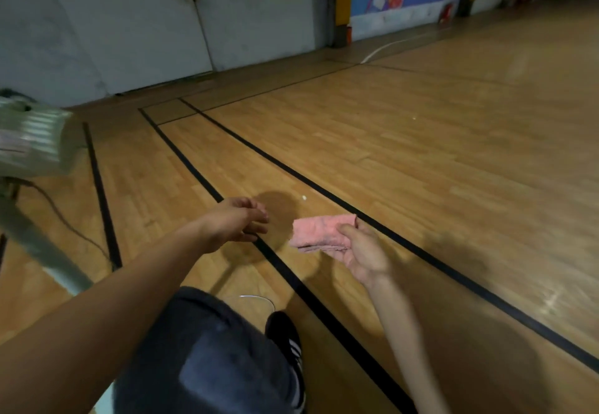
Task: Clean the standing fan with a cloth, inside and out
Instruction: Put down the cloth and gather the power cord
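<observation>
Two hands hover over the floor [421, 141]: the right hand [363, 251] pinches a folded pink cloth [321, 230], its long axis running left to right, while the left hand [236, 222] hangs loose-fingered and empty just beside it. Blurred at the far left edge, the fan [32, 141] lies well apart from the cloth, nearer the left hand, so the cloth must likely travel leftward.

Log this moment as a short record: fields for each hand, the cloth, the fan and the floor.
left hand: empty, fingers loosely curled, held out over the floor
right hand: grips the pink cloth between thumb and fingers
pink cloth: folded, held in the air, apart from the left hand
fan: at the left edge, blurred, untouched by either hand
floor: wooden court boards with black lines
</observation>
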The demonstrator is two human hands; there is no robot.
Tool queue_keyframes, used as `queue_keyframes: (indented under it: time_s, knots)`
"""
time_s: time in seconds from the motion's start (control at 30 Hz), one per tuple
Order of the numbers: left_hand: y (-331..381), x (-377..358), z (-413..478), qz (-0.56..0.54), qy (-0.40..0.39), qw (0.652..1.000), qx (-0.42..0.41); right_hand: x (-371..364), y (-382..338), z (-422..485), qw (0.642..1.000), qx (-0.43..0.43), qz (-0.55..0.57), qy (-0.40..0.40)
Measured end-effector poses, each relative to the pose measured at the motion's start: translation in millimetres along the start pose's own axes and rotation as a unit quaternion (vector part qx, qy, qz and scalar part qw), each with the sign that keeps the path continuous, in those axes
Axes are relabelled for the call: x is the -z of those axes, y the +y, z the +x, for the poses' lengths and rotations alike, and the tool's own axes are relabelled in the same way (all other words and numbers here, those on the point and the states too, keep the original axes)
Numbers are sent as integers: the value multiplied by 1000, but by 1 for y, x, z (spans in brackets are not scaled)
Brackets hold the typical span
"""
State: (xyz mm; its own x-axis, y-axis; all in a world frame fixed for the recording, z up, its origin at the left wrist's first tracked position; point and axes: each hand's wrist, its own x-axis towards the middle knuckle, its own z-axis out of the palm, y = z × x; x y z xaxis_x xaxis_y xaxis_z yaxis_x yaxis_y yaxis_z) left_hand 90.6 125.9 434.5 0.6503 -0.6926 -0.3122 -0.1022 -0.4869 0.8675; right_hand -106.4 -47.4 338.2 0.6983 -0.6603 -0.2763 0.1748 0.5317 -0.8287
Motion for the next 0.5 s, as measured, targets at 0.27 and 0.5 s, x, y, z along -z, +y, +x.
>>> queue_keyframes:
  time_s: [0.27,0.5]
  knots:
    - [-31,-94,54,78,-119,986,82,61,42,11,995,-69,6,76]
    - [-83,-166,62,101,-160,971,148,117,89,18,953,-179,-94,225]
